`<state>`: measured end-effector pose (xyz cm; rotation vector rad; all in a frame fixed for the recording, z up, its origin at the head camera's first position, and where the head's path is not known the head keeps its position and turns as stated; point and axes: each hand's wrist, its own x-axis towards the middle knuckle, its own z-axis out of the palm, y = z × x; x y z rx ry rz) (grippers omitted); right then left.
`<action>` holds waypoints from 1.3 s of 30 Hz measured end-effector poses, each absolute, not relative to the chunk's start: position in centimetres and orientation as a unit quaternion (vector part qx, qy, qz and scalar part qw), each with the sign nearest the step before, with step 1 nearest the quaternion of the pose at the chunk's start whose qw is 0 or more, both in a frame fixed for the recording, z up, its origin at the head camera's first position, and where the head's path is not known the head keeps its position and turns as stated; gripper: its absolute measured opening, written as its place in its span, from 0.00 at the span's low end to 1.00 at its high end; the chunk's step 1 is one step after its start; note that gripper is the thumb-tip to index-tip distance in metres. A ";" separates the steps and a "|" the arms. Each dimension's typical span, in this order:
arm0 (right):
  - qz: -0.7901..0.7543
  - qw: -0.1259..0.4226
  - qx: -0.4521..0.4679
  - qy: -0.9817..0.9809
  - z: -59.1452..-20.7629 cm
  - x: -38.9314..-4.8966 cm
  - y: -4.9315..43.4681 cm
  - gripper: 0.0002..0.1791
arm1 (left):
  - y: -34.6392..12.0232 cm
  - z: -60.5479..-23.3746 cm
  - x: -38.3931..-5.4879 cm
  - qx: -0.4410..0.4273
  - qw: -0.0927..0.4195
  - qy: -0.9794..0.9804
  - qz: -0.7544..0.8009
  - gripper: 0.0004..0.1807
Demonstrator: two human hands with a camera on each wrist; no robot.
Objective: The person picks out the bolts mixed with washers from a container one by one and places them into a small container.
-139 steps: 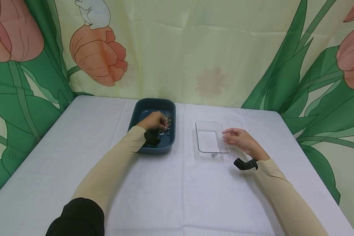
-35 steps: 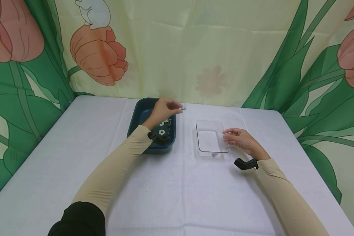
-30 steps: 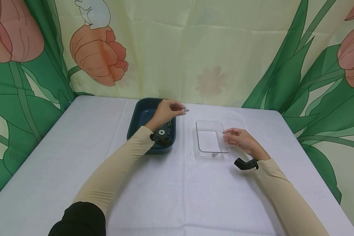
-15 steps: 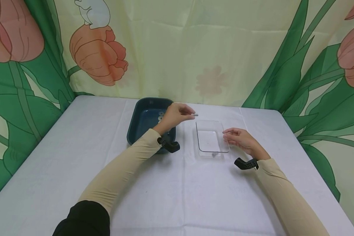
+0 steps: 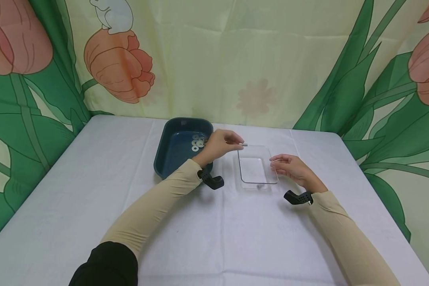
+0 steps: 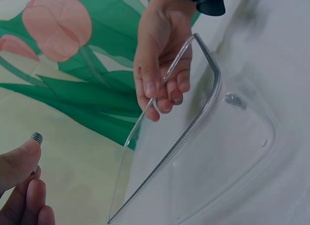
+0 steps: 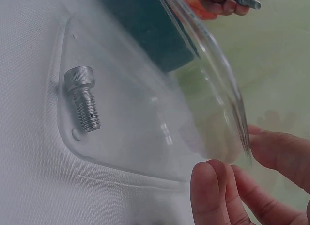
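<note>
My left hand (image 5: 219,146) pinches a metal screw (image 6: 36,137) between thumb and fingers, its threaded end sticking out. It is over the far left corner of a clear plastic box (image 5: 259,183). At the box's right side, my right hand (image 5: 296,171) pinches the rim, thumb outside and fingers on the other side in the right wrist view. One socket head screw (image 7: 85,96) lies on the box floor near a corner. To the left stands a dark blue tray (image 5: 171,161) with several washers (image 5: 195,148) and some other small metal pieces (image 5: 205,141), partly hidden by my left hand.
A white cloth (image 5: 257,238) covers the table. Behind it hangs a curtain (image 5: 207,59) printed with tulips. Each wrist wears a black camera mount, such as the left one (image 5: 211,180).
My left hand has come up out of the blue tray with the screw and moved right to the clear box. The right hand has stayed on the box rim.
</note>
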<state>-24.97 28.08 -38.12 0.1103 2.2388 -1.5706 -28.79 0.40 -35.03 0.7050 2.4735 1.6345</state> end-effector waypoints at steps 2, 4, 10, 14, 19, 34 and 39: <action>-0.563 0.200 0.040 0.801 -38.1 -25.0 28.1 0.30 | 0.6 -35.2 -28.8 0.236 0.047 0.813 0.530 0.11; -0.562 0.200 0.042 0.801 -38.1 -25.0 28.1 0.29 | 0.8 -35.3 -28.7 0.242 0.044 0.816 0.522 0.11; -0.560 0.201 0.045 0.802 -38.1 -25.1 28.0 0.28 | 1.4 -35.4 -28.5 0.256 0.045 0.821 0.509 0.10; -0.557 0.201 0.046 0.805 -38.1 -25.1 28.0 0.28 | 1.9 -35.6 -28.4 0.256 0.055 0.823 0.504 0.11; -0.555 0.202 0.048 0.806 -38.1 -25.2 28.1 0.27 | 2.3 -35.9 -28.3 0.257 0.063 0.824 0.501 0.11; -0.556 0.202 0.047 0.805 -38.1 -25.0 28.1 0.28 | 2.9 -36.4 -27.9 0.266 0.079 0.819 0.502 0.12; -0.558 0.202 0.046 0.804 -38.2 -25.0 28.1 0.28 | 3.0 -36.3 -27.6 0.260 0.095 0.820 0.502 0.13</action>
